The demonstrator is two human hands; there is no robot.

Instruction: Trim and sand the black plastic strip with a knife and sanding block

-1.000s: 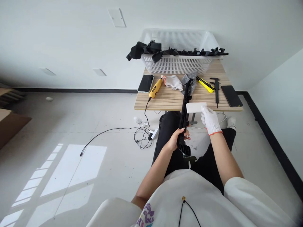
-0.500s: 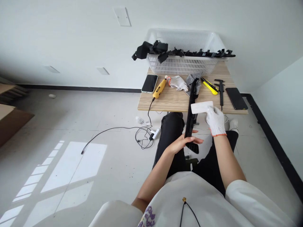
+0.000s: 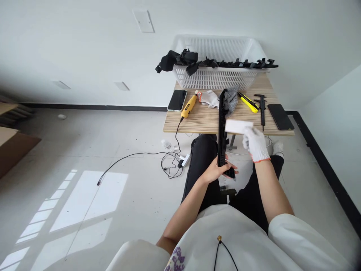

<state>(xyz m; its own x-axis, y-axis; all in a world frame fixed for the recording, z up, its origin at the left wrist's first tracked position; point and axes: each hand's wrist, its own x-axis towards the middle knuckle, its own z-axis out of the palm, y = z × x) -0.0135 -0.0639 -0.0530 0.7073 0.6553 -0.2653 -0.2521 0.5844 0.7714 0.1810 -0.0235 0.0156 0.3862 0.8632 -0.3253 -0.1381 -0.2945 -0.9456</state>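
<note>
A bare white-walled room with a pale floor (image 3: 135,226) surrounds a small wood-grain table (image 3: 197,126) just ahead of the hands. Nearest, the bare left hand (image 3: 217,171) is closed around the near end of a long black plastic strip (image 3: 222,131), thumb on top and fingertips showing past its right side. The strip's long axis runs away from the person, from the left hand out over the table edge, its far tip ahead of both hands. The gloved right hand (image 3: 256,143), a little farther forward and to the right, pinches the right end of a white rectangular block (image 3: 239,126), which lies crosswise to the strip; its left end is right beside the strip's middle, and blur hides whether they touch. The left hand is the nearer to the strip. Beyond the hands, to their left, are a yellow corded power tool (image 3: 188,107) and a phone (image 3: 177,100); straight ahead, a loose work glove (image 3: 209,98) and a grey cloth (image 3: 231,97); to the right, a yellow snap-off knife (image 3: 249,104) and black calipers (image 3: 262,109). Farthest stands a white slotted basket (image 3: 214,79).
</note>
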